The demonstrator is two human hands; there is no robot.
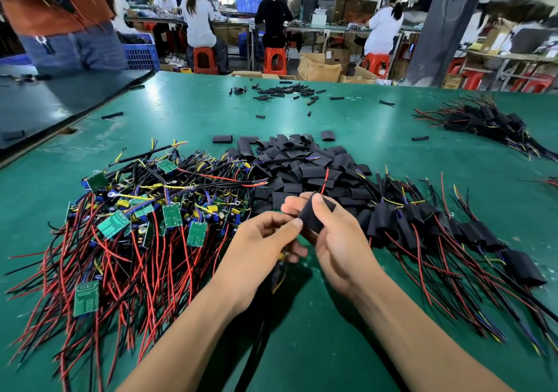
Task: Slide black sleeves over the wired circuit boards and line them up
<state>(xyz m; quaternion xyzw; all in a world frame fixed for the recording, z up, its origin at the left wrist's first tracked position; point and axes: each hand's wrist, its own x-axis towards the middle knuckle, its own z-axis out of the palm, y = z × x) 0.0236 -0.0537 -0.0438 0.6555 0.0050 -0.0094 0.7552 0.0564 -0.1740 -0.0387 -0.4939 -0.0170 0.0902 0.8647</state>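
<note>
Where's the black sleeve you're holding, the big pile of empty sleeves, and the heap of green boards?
held sleeve (310, 218), head view, middle of its black side.
pile of empty sleeves (302, 168), head view, centre of the pile.
heap of green boards (172, 215), head view, on one green board.

right hand (338, 240) pinches black sleeve (314, 215), red wire (324, 181) out top | left hand (259, 240) grips wires below | bare boards pile (136, 210) left | sleeved row (437, 225) right | green table (392, 137)
</note>
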